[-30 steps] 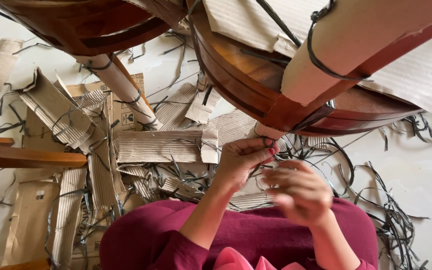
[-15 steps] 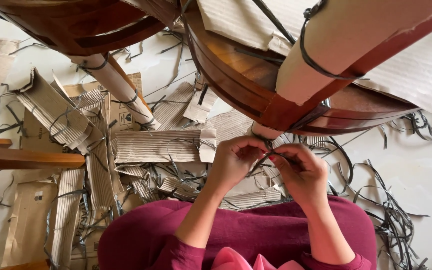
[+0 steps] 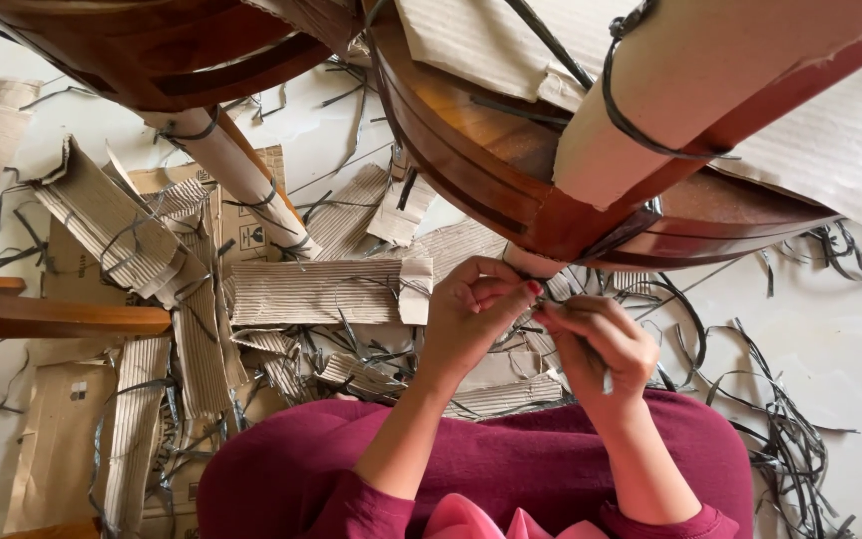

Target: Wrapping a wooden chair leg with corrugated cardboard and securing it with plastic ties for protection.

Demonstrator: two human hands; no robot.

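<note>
I look down at an upturned brown wooden chair whose legs are wrapped in corrugated cardboard and tied with dark plastic strap. My left hand and my right hand meet just below a wrapped leg end. Both pinch a thin dark strap between fingertips. The nearest wrapped leg crosses the upper right with a strap looped around it. My lap in dark red cloth fills the bottom.
Torn corrugated cardboard pieces and cut dark straps litter the pale tiled floor. Another wrapped leg slants at upper left. A bare wooden rail juts in from the left edge.
My hands have come together below the wrapped leg end; the right hand moved up and left toward the left hand. Both now pinch the strap closer to the leg.
</note>
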